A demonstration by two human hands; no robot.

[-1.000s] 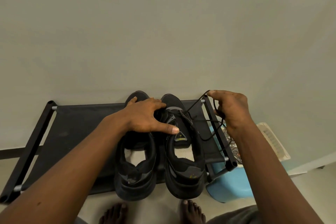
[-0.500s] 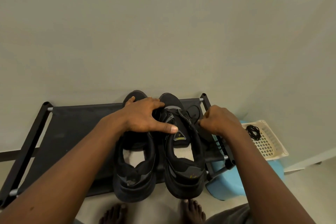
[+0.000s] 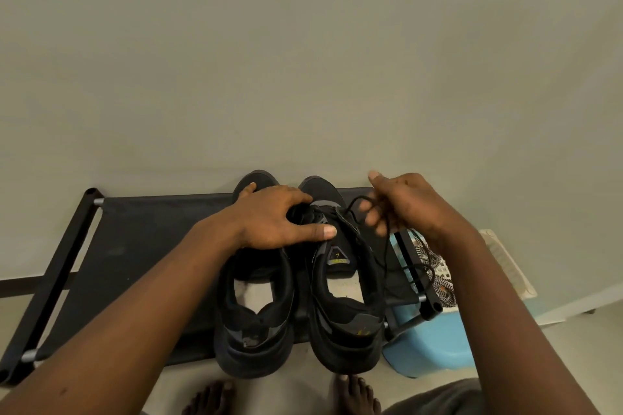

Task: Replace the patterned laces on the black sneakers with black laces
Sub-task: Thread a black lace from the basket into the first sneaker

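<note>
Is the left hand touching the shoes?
Touching. In the head view the left hand rests across the left sneaker and the right sneaker, thumb on its tongue; the right hand holds the black lace.

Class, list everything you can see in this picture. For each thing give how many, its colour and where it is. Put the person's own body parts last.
sneakers: two, black, side by side on the rack, toes towards the wall
rack: one, black, against the wall
black lace: one, black, running from the right sneaker to the right hand
patterned laces: a bundle, black and white, in the basket
basket: one, cream, right of the rack
tub: one, light blue, under the basket
wall: one, grey-green, behind the rack
floor: pale, below
feet: two, bare, bottom edge
left hand: one, resting across both sneakers
right hand: one, holding the black lace
</note>
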